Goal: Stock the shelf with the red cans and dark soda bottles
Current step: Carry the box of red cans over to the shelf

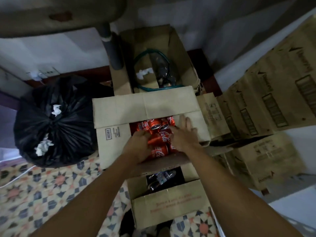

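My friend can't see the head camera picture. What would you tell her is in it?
Two hands, left hand and right hand, reach into an open cardboard box of red cans on the floor. A black trash bag sits beside it.

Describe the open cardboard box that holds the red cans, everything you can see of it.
The cardboard box is plain brown corrugated board with its top flaps folded outward; the left flap carries a small printed stamp. It sits on the patterned floor between two other open boxes, with a black rubbish bag on its left. Inside, red cans lie on their sides, jumbled. The left hand and right hand both reach into it, on the cans. Its lower walls are hidden.
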